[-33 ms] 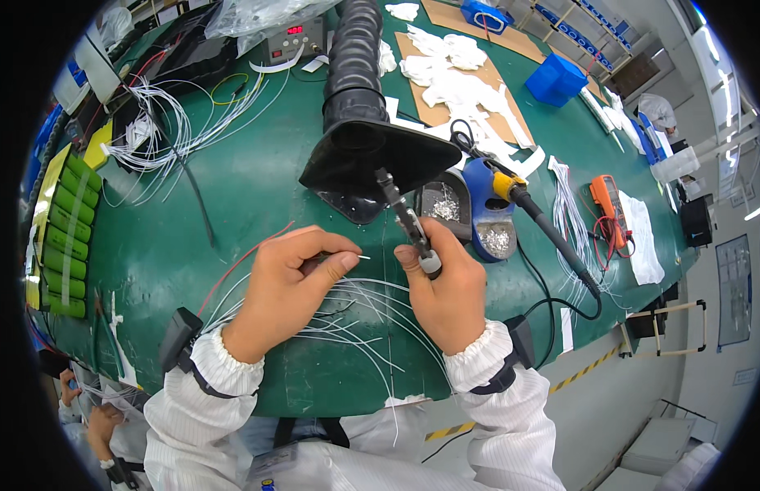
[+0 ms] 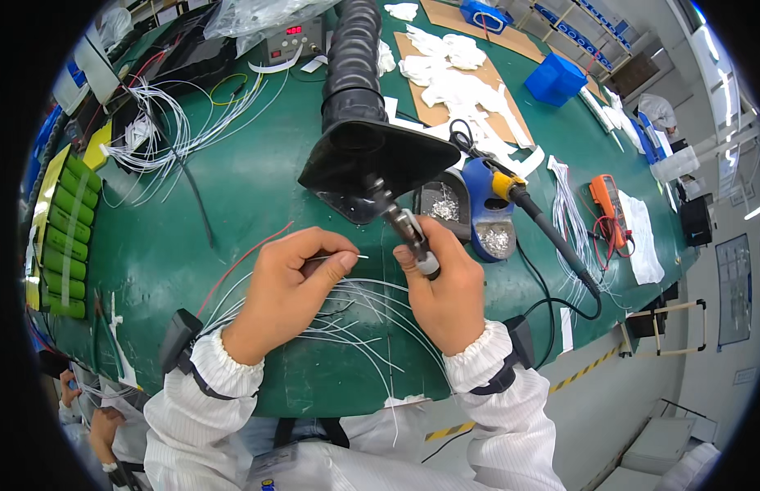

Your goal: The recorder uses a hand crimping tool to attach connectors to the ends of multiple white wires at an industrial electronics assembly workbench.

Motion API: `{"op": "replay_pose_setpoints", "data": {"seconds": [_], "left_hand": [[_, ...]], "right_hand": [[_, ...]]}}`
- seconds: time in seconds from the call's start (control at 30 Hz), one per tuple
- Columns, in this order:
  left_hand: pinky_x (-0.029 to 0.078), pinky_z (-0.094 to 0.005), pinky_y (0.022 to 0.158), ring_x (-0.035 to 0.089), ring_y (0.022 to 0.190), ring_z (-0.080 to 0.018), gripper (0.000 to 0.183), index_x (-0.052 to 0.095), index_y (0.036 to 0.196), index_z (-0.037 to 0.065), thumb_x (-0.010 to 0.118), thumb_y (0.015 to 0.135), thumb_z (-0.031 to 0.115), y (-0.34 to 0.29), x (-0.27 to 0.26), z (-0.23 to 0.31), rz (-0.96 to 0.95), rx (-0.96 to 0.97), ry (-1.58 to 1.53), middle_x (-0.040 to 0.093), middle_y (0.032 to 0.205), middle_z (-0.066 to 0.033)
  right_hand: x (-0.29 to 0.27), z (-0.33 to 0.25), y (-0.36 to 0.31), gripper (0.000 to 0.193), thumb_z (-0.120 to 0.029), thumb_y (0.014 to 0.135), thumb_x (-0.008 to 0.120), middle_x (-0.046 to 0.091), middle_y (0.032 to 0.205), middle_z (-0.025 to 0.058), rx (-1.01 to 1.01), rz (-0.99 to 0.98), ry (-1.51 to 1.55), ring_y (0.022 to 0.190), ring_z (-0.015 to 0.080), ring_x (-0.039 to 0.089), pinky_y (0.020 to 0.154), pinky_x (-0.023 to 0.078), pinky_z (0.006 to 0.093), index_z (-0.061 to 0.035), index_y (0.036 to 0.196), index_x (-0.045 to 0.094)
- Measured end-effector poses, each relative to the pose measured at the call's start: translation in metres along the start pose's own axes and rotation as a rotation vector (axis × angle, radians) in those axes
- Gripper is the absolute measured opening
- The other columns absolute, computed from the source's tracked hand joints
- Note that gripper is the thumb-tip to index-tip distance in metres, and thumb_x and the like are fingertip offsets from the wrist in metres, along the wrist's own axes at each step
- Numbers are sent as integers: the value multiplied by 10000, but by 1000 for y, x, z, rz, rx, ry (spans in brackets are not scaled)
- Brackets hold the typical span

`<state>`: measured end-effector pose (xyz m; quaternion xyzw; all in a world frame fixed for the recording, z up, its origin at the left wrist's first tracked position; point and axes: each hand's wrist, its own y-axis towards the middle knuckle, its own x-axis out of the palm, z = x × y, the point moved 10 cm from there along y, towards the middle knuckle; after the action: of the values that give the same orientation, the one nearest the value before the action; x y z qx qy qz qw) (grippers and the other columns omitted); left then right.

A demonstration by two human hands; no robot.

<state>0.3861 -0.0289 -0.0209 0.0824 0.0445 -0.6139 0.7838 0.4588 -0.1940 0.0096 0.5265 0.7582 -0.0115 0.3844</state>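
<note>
My left hand is closed in a pinch on a thin white wire, whose short end sticks out past the fingertips toward the right. My right hand grips a slim metal hand tool with a rounded grey end. The tool's far end points up and left beneath the black fume hood; its exact kind I cannot make out. A gap separates the wire end from the tool. Loose white wires fan out on the green table below both hands, and a red wire lies beside the left one.
Right of the hood are a tray of solder scraps and a soldering iron in its blue stand. Farther right lie a wire bundle and an orange multimeter. At left are green battery cells and pliers.
The tool in my right hand has turned, its far end shifting slightly left and down and now blurred. My left hand and the wire stay nearly still.
</note>
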Motion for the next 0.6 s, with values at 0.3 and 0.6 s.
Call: {"op": "replay_pose_setpoints", "data": {"seconds": [0.3, 0.6], "left_hand": [[481, -246, 744, 607, 829, -98, 131, 580, 1130, -4, 523, 1039, 71, -8, 16, -10, -70, 7, -287, 656, 930, -48], [505, -253, 799, 616, 885, -114, 220, 581, 1152, -4, 551, 941, -55, -12, 9, -10, 51, -48, -420, 651, 998, -62]], "right_hand": [[13, -19, -8, 695, 91, 648, 630, 591, 1239, 164, -225, -37, -202, 1168, 352, 594, 871, 561, 415, -20, 1328, 539], [15, -28, -8, 733, 133, 625, 645, 598, 1258, 180, -268, -4, -183, 1135, 388, 607, 894, 537, 438, -13, 1337, 544]]}}
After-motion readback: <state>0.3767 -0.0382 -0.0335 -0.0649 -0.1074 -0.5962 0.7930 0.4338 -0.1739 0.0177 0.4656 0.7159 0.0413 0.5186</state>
